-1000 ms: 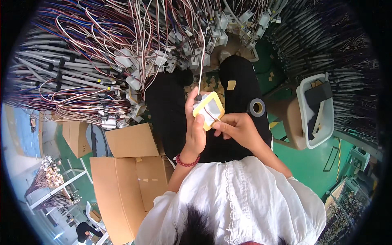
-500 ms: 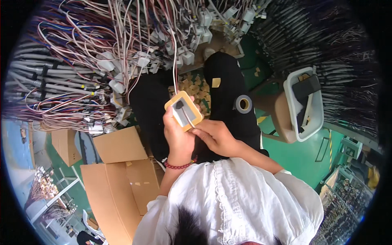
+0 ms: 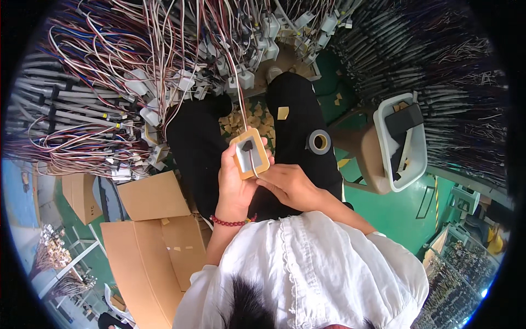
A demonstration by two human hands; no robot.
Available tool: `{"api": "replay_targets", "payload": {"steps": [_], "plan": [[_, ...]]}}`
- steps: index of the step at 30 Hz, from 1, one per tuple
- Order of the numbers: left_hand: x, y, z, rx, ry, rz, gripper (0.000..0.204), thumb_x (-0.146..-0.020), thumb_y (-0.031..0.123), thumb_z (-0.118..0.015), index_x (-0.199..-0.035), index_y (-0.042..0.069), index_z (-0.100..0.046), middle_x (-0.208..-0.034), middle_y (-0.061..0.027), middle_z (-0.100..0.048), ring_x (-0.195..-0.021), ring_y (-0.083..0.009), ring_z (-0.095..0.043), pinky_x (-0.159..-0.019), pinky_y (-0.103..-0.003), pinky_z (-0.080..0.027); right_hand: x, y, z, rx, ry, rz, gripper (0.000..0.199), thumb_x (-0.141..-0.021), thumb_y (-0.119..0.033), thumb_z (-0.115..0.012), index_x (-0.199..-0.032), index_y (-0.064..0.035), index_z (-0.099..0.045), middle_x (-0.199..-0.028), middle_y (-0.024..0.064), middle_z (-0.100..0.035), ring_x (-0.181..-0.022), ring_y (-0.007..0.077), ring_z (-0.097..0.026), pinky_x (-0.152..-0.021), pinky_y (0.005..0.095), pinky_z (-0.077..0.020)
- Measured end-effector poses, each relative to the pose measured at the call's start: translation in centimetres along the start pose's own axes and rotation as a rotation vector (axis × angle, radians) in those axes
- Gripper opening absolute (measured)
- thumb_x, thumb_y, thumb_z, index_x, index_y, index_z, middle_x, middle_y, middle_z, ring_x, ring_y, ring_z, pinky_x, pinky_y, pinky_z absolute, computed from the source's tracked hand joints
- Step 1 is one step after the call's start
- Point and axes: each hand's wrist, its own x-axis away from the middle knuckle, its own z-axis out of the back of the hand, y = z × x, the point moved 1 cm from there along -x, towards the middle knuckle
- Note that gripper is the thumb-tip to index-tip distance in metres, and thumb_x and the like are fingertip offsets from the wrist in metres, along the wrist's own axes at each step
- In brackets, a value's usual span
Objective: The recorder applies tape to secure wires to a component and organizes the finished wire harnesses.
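A small rectangular box with a yellow-tan rim [image 3: 245, 170] and a pale grey inside rests in my left hand [image 3: 232, 186], whose fingers wrap round its sides. Within it sits a dark plug-like piece [image 3: 247, 145] on a cable that runs out over the near edge. My right hand [image 3: 291, 185] is closed at that near edge, thumb and finger pinching the cable [image 3: 255, 171]. A pair of white and dark red wires [image 3: 239, 93] leads from the box's far side up to the hanging bundle. The far fingers of my left hand are partly hidden by the box.
Bundles of wires [image 3: 104, 33] with white connectors hang ahead. A roll of tape [image 3: 319, 142] and a tan paper piece [image 3: 282, 113] lie on my right leg. At right, a white bin [image 3: 419, 159] sits on a brown stool [image 3: 372, 170]. An open cardboard box [image 3: 131, 263] stands at left. Paper scraps litter the floor.
The box has turned slightly more upright and sits a little lower and farther right in the picture. Both hands keep their grip; the whole view has shifted slightly.
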Motion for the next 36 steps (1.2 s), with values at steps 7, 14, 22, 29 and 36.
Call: {"api": "replay_targets", "payload": {"steps": [7,14,22,29,36], "plan": [[0.5,0.5,-0.4,0.009,-0.144,-0.135,0.050,-0.100,0.036,-0.039,-0.142,0.010,-0.037,-0.118,-0.0168,-0.060,-0.097,-0.0285,-0.062,-0.088,-0.045,-0.053,-0.5,-1.9,4.4,0.054,-0.033,-0.117,0.033,-0.080,-0.022,-0.075,-0.105,-0.0014,-0.065,-0.081,0.0113,-0.065,-0.073,0.0279,-0.064,-0.066,0.0372,-0.0500],[1.5,2.8,0.9,-0.626,-0.389,-0.294,0.037,-0.097,0.030,-0.049,-0.125,0.007,-0.043,-0.129,-0.0220,-0.051,-0.108,-0.0323,-0.060,-0.091,-0.046,-0.052,1.5,2.6,10.4,0.408,0.033,-0.312,0.063,-0.065,-0.007,-0.082,-0.124,-0.0082,-0.061,-0.119,0.0119,-0.057,-0.106,0.0319,-0.058,-0.090,0.0399,-0.0494],[2.3,1.7,-1.4,-1.453,-0.142,-0.829,0.024,-0.082,0.017,-0.075,-0.104,0.010,-0.069,-0.130,-0.0119,-0.050,-0.088,-0.0201,-0.062,-0.076,-0.031,-0.052,-1.2,-1.0,8.4,-0.210,-0.014,-0.441,0.061,-0.062,-0.013,-0.089,-0.116,-0.0022,-0.064,-0.099,0.0035,-0.056,-0.091,0.0135,-0.055,-0.076,0.0260,-0.0470],[2.9,2.1,-1.6,-1.249,-0.218,-0.700,0.017,-0.086,0.018,-0.072,-0.096,0.005,-0.067,-0.130,-0.0121,-0.049,-0.088,-0.0177,-0.060,-0.080,-0.030,-0.049,-3.1,-3.2,7.0,-0.112,-0.073,-0.235,0.060,-0.057,-0.019,-0.089,-0.109,-0.0012,-0.065,-0.106,0.0095,-0.059,-0.098,0.0235,-0.057,-0.083,0.0331,-0.0465],[2.2,3.2,0.0,-1.063,-0.415,-0.519,0.029,-0.088,0.021,-0.071,-0.109,0.006,-0.058,-0.134,-0.0144,-0.044,-0.101,-0.0170,-0.057,-0.083,-0.032,-0.048,-3.0,-3.3,7.3,-0.277,-0.229,-0.175,0.052,-0.064,-0.013,-0.084,-0.110,-0.0013,-0.062,-0.105,0.0099,-0.059,-0.102,0.0245,-0.057,-0.090,0.0341,-0.0455]]}}
